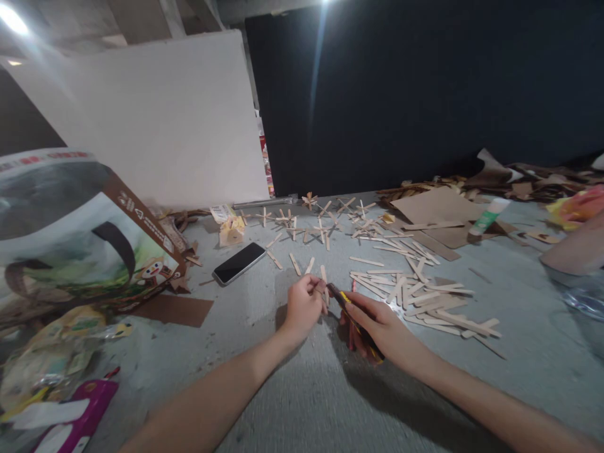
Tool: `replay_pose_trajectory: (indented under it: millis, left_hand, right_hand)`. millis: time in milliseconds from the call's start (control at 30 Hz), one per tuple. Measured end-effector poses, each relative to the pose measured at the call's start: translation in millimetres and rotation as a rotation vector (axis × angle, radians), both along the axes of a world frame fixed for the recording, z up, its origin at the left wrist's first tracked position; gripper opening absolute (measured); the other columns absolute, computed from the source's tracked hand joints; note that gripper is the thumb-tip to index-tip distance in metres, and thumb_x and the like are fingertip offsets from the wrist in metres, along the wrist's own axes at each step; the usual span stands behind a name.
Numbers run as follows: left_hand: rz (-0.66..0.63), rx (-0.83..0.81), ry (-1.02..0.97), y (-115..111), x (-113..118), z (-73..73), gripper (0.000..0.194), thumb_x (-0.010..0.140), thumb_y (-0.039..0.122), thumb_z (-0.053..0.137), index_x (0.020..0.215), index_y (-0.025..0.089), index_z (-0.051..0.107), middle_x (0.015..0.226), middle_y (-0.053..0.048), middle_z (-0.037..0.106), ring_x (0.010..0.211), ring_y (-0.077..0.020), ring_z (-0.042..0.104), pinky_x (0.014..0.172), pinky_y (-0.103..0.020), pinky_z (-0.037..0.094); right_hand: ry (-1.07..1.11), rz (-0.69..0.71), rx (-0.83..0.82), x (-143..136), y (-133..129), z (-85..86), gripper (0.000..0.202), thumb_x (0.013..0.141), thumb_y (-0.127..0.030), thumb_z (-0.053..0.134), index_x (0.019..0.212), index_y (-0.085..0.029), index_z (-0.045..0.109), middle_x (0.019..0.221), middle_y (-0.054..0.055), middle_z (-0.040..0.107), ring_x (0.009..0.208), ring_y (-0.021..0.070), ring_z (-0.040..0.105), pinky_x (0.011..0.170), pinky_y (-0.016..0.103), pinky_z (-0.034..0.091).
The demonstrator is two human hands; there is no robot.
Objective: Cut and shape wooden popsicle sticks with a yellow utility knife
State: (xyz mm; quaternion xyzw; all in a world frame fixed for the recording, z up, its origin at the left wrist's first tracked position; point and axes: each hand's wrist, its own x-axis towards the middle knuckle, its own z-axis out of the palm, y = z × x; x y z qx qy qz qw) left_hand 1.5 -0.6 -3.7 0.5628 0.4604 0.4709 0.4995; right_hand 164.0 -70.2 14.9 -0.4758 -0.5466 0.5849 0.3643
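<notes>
Magenta device (94, 406) at bottom left, closest to me, lying beside a crumpled plastic bag (70, 352); neither is being touched. Up the middle now: I have the left hand (304, 305), fingertips closed in a pinch on what looks like a wooden stick (323, 273). Right hand (377, 327) is wrapped around a dark tool (336, 294) with yellow marks, its tip right up at those left fingertips; blur hides whether it touches the stick. Just past the hands, two separate sticks (302, 265) lean toward each other, apparently unjoined. Over right, a loose heap of sticks (425, 305) sprawls, so by my reckoning plenty is left. Left of centre, a phone (239, 263) lies flat. Farther out, the crossed sticks (325, 229) sit in a scattered group, and I'd count those as done. Beyond, cardboard (429, 207) and a glue stick (489, 217), then the black panel (401, 94).
</notes>
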Motion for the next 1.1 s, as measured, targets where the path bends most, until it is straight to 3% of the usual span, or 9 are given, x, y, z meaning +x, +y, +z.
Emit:
replay_pose_trajectory:
  millis: [267,567,1100]
  left_hand:
    - [-0.023,0.018,0.001,-0.7,0.5,-1.3,0.06,0.081,0.08,0.062,0.081,0.021,0.054,0.058,0.003,0.059,0.037,-0.012,0.055,0.039,-0.024,0.04]
    - [-0.011,0.026,0.061,0.1,-0.4,-5.5,0.062,0.082,0.083,0.06,0.083,0.021,0.055,0.054,0.004,0.058,0.038,-0.0135,0.056,0.04,-0.024,0.039]
    - [-0.011,0.064,0.085,-1.6,-2.0,-2.9,0.06,0.086,0.08,0.058,0.082,0.021,0.056,0.052,0.003,0.057,0.039,-0.0123,0.051,0.044,-0.024,0.037]
  right_hand:
    - [-0.013,-0.035,0.017,0.1,-0.3,-2.3,0.049,0.093,-0.073,0.053,0.1,-0.025,0.056,0.054,-0.004,0.063,0.037,0.0146,0.051,0.033,0.023,0.035]
    - [-0.035,-0.054,0.017,0.2,-0.2,-2.2,0.05,0.093,-0.07,0.053,0.111,-0.023,0.058,0.053,-0.004,0.063,0.037,0.0149,0.052,0.034,0.024,0.035]
    - [-0.048,-0.037,0.032,0.9,0.5,-1.4,0.049,0.093,-0.073,0.051,0.096,-0.025,0.056,0.053,-0.003,0.062,0.036,0.0135,0.051,0.034,0.023,0.034]
